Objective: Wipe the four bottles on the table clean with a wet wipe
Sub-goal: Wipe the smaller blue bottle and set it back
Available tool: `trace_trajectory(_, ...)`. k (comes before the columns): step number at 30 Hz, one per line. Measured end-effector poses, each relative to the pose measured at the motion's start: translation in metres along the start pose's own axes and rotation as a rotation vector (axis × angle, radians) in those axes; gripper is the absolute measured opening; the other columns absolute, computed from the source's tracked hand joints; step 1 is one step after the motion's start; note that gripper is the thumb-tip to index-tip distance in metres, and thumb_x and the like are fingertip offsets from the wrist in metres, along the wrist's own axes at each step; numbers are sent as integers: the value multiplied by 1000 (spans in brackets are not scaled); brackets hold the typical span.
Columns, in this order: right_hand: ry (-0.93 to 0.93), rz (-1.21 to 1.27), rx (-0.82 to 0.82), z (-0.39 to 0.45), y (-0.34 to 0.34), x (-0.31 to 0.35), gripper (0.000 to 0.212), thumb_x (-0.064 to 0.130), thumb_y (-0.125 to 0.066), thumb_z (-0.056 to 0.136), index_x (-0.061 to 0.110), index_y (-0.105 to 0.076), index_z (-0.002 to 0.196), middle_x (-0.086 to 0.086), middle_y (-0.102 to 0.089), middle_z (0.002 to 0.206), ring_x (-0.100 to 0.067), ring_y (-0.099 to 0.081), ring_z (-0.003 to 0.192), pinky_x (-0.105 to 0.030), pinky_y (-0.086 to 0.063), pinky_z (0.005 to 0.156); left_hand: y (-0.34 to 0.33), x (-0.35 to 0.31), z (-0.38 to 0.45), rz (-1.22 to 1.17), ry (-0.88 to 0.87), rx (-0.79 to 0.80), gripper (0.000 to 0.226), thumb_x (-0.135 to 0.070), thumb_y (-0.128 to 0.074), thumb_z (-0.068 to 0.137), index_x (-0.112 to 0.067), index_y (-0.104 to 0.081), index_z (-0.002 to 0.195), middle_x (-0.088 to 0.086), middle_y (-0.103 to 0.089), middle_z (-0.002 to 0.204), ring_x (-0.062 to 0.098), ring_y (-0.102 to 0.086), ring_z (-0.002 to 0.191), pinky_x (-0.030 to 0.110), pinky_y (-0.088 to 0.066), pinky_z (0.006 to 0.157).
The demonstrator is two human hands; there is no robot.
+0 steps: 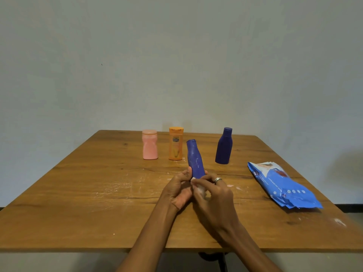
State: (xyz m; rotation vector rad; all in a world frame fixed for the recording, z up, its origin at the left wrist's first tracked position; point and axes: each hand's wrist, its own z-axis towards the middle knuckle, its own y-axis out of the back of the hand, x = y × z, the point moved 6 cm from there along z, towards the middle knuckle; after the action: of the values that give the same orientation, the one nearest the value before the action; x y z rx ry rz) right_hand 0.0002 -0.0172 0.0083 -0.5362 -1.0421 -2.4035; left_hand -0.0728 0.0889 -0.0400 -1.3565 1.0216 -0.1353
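Both hands mid-tabletop [82,203], near front-center. Left hand [179,190] wrapped round the base of a blue bottle [194,158], thumb up along its left side; grip is closed on the bottle. Bottle is lifted off the wood, tilted away from the camera w/ cap end pointing to the far side and slightly left. Right hand [213,199] sits just beside the left, touching it, fingers curled over a white wet wipe [201,190] pressed vs the bottle's lower end; grip pinched on the wipe. Only a small bit of wipe shows between the fingers. Silver ring [218,180] on one right-hand finger.

Other 3 bottles upright at the far side: pink bottle [150,144] leftmost, orange bottle [176,143] just beside it on the right, dark blue bottle [224,146] well apart further right. Held bottle's cap end overlaps the gap between orange and dark blue in view.

Blue wipes pack [282,185] lies flat on the right part of the tabletop, near the right edge, apart from the hands. Whitish smears on the wood around the hands and near the front-right corner. Plain grey wall [176,55] behind.
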Motion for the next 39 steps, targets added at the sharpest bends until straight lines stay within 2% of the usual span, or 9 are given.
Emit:
trace_trajectory(3,10,2,-20,18,6,3,28,22,-69,90,24,-69,117,5,-60,114,-2,-56,103,-20,-54,86,-1,0,0,-53,-14,22,44,6,-77,69,2,-60,110,26,-51,131,33,-58,115,48,-37,116)
trace_trajectory(7,29,7,-90,54,18,-5,24,17,-74,87,18,-74,111,-3,-67,110,-11,-63,98,-17,-51,86,-8,0,-4,-57,-32,47,63,1,-76,76,5,-54,134,29,-59,130,37,-65,114,54,-55,94)
trace_trajectory(10,38,21,-106,68,26,-8,27,14,-76,85,20,-74,111,-1,-70,111,-7,-63,98,-16,-53,85,-10,2,-8,-28,-41,53,67,-2,-76,77,2,-51,139,30,-54,140,39,-61,121,58,-52,97)
trace_trajectory(17,51,68,155,15,15,-3,35,18,-71,88,32,-67,120,14,-57,125,3,-54,116,-5,-45,89,-9,0,-13,-51,-9,-12,34,-2,-60,91,3,-56,124,33,-58,127,35,-65,99,42,-61,73)
trace_trajectory(20,100,3,247,-8,11,0,38,17,-73,87,36,-66,119,19,-55,123,3,-53,116,-16,-52,91,-6,1,-11,-19,2,-36,44,-9,-63,91,4,-51,132,33,-61,125,41,-66,107,52,-58,88)
trace_trajectory(25,103,2,90,12,24,1,45,23,-79,80,30,-63,122,11,-61,122,1,-58,112,-11,-49,89,-6,2,-9,-38,2,-7,26,1,-59,89,1,-62,115,29,-63,118,36,-65,105,52,-49,99)
trace_trajectory(29,153,-34,-143,49,37,4,27,17,-76,83,15,-71,109,-2,-69,107,-11,-66,93,-15,-50,81,-10,4,-9,-10,-29,54,66,1,-76,72,2,-54,133,27,-66,119,35,-70,105,52,-57,90)
trace_trajectory(32,117,-1,-248,71,47,0,25,15,-77,85,14,-71,109,-2,-70,104,-10,-62,90,-24,-54,76,-16,7,-12,71,-7,110,63,0,-81,65,2,-59,124,27,-68,115,38,-71,101,52,-58,90)
trace_trajectory(39,40,46,-292,88,51,-4,20,30,-71,89,19,-74,106,14,-66,93,-3,-59,85,-6,-43,70,-17,9,-8,141,7,118,76,-6,-92,60,3,-58,127,27,-64,120,40,-67,105,50,-55,93)
